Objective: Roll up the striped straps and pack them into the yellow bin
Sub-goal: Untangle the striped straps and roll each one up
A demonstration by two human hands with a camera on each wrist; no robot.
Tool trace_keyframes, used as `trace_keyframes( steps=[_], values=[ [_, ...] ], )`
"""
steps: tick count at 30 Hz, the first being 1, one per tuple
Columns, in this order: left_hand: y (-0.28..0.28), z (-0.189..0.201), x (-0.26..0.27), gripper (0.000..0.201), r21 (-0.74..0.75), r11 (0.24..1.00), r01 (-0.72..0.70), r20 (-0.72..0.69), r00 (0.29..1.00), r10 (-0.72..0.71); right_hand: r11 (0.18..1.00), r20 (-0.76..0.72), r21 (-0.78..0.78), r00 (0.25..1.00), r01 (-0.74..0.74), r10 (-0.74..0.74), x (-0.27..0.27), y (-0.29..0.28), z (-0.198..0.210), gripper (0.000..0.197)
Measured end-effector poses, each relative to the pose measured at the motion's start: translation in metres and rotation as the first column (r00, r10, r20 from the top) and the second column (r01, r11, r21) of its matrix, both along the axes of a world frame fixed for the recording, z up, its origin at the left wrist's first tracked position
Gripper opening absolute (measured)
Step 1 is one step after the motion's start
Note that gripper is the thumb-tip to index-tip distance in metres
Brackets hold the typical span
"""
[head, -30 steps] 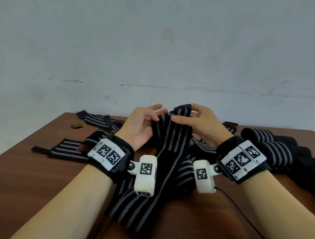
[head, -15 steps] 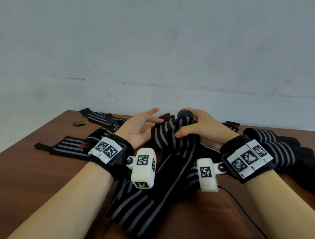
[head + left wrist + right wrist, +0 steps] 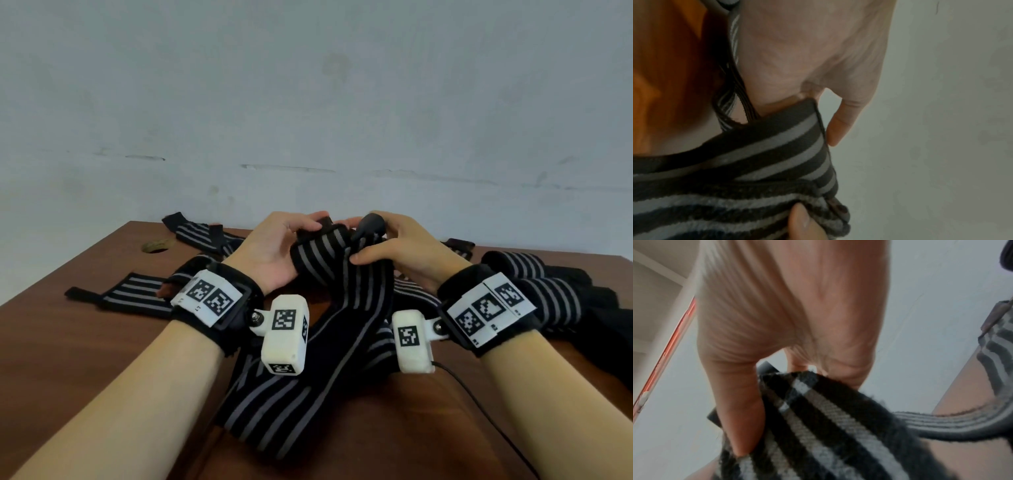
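Holding a black strap with grey stripes (image 3: 329, 260) above the brown table (image 3: 51, 335), I have both hands curled around its partly rolled upper end. My left hand (image 3: 274, 253) cups the roll from the left, fingers bent over its top. My right hand (image 3: 400, 250) grips it from the right, thumb pressed on the stripes. The strap's loose tail hangs down between my wrists onto the table. More flat straps (image 3: 137, 294) lie to the left, and rolled straps (image 3: 548, 294) sit to the right.
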State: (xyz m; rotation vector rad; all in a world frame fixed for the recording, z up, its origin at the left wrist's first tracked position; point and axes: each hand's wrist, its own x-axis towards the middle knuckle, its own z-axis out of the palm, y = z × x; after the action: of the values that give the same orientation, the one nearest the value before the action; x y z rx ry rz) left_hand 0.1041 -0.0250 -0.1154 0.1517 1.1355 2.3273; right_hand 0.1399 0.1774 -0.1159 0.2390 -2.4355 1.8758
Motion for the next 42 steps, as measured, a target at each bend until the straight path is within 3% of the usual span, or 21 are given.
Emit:
trace_keyframes(
  steps=[3,6,10,13,17,20,23,27,29,31,33,38,42],
  values=[
    [0.002,0.0,-0.003,0.021,-0.038,0.999,-0.012,-0.017,1.0,0.011,1.0,0.027,0.014,1.0,0.0,-0.001,0.001,0.0,0.001,0.029],
    [0.002,0.0,-0.004,0.019,-0.053,0.997,-0.054,-0.025,0.998,0.052,0.991,0.034,0.137,0.999,-0.006,0.001,0.005,0.001,0.001,0.023],
    [-0.005,0.005,-0.005,0.039,0.0,0.99,-0.138,-0.085,0.987,0.137,0.962,0.043,0.271,0.998,0.03,-0.044,0.003,0.0,0.0,0.022],
    [-0.011,0.012,-0.005,0.05,0.041,0.979,-0.198,-0.164,0.966,0.202,0.966,0.029,0.252,0.997,0.063,-0.072,0.003,-0.002,0.0,0.022],
    [-0.008,0.007,-0.003,0.065,-0.046,0.949,-0.311,-0.307,0.909,0.282,0.961,-0.081,0.248,0.991,0.121,-0.104,0.004,0.001,0.005,0.018],
    [-0.004,0.005,-0.002,0.073,-0.117,0.909,-0.4,-0.417,0.85,0.321,0.968,-0.042,0.242,0.997,0.071,-0.063,0.008,0.0,0.007,0.02],
    [0.001,0.007,0.0,0.08,-0.065,0.926,-0.371,-0.378,0.868,0.321,0.98,0.0,0.193,0.999,0.04,-0.041,0.01,-0.003,0.007,0.025],
    [0.004,0.008,0.0,0.082,0.111,0.964,-0.243,-0.17,0.951,0.259,0.99,-0.1,0.106,0.991,0.097,-0.087,0.011,-0.007,0.008,0.022],
    [0.002,0.009,0.001,0.07,0.097,0.986,-0.133,-0.129,0.981,0.145,0.989,-0.148,0.055,0.981,0.135,-0.126,0.011,-0.006,0.008,0.019],
    [0.003,0.009,0.002,0.042,-0.033,0.998,-0.045,-0.155,0.987,0.039,0.988,-0.142,0.028,0.979,0.153,-0.147,0.01,-0.006,0.009,0.019],
    [0.007,0.007,0.004,0.021,-0.129,0.989,-0.068,-0.211,0.977,0.04,0.987,-0.088,0.043,0.985,0.154,-0.15,0.009,-0.007,0.009,0.021],
    [0.009,0.004,0.005,0.017,-0.245,0.893,-0.376,-0.423,0.871,0.25,0.982,-0.018,-0.042,0.982,0.185,-0.186,0.009,-0.008,0.015,0.036],
    [0.007,0.005,0.004,0.025,-0.243,0.893,-0.378,-0.453,0.859,0.239,0.967,-0.143,-0.237,0.982,0.09,-0.126,0.012,-0.002,0.022,0.03]
  ],
)
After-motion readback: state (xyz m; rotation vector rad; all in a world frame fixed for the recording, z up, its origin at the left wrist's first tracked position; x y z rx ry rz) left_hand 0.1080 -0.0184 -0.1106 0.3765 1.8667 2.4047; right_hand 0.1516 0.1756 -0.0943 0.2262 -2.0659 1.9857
